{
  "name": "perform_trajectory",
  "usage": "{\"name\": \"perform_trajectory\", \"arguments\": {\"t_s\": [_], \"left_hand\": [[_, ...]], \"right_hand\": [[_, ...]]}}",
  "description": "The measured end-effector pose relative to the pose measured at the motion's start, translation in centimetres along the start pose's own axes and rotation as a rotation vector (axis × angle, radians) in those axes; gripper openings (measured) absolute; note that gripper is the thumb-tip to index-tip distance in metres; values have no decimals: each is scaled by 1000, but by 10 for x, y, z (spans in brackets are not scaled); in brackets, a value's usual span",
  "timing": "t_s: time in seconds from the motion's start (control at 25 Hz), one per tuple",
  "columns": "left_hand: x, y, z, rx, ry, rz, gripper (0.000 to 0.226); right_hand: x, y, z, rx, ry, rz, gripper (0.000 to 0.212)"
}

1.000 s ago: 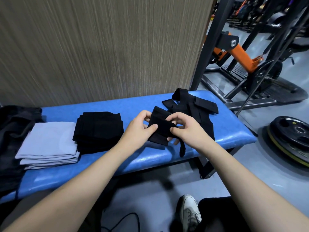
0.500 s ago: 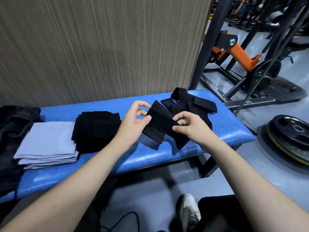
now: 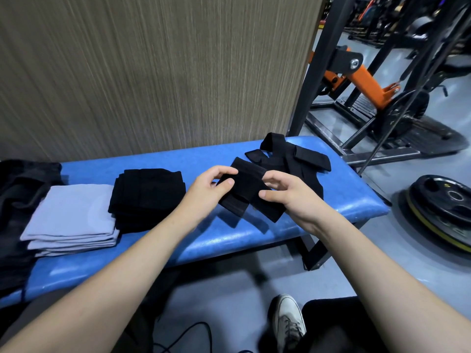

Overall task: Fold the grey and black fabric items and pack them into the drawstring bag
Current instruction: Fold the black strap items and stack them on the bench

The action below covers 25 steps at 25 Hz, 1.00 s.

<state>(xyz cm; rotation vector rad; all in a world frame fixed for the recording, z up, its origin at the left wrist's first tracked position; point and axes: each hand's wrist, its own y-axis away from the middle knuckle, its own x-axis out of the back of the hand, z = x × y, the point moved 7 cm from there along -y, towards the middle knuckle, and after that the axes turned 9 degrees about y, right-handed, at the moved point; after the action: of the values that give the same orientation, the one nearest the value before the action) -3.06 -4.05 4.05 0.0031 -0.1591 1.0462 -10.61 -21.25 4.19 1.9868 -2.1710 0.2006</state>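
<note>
A black fabric strap is held just above the blue bench. My left hand pinches its left end between thumb and fingers. My right hand pinches its right side with curled fingers. More loose black straps lie behind it on the bench. A folded black fabric stack and a folded grey fabric stack sit to the left. A dark bag or garment lies at the far left; I cannot tell whether it is the drawstring bag.
A brown panel wall stands behind the bench. To the right are a black and orange gym machine and weight plates on the grey floor. My shoe is below the bench edge.
The strap's hanging tail has been brought up and the piece now lies flatter between my hands. Both hands shifted slightly upward and apart along it.
</note>
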Motion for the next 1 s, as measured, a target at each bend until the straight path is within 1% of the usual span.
{"name": "perform_trajectory", "arguments": {"t_s": [0.16,0.28,0.36,0.48,0.6,0.72,0.8,0.88,0.92,0.96,1.0], "left_hand": [[-14,1,-6,16,-55,-95,25],[-21,5,-1,58,9,-141,31],[-26,9,2,52,57,-180,29],[-26,8,3,16,66,-141,25],[-24,7,2,26,112,-102,26],[-19,5,0,30,151,-62,26],[-15,4,0,16,195,-41,25],[-13,4,2,0,232,-25,26],[-12,4,2,-4,249,-22,26],[-11,4,1,-3,259,-19,26],[-11,4,1,1,269,-21,26]], "right_hand": [[-1,-3,0,27,-16,26,24],[-3,-2,-4,59,-62,16,30],[-5,-2,-6,77,-83,7,30],[-6,-2,-11,127,-16,37,31],[-7,-2,-13,165,47,83,35],[-5,-5,-9,145,91,115,40],[0,-6,-5,122,137,189,44],[4,-7,1,52,174,248,52],[4,-6,6,-3,173,241,55],[2,-6,10,-54,144,203,52],[-1,-6,13,-90,96,144,43]]}}
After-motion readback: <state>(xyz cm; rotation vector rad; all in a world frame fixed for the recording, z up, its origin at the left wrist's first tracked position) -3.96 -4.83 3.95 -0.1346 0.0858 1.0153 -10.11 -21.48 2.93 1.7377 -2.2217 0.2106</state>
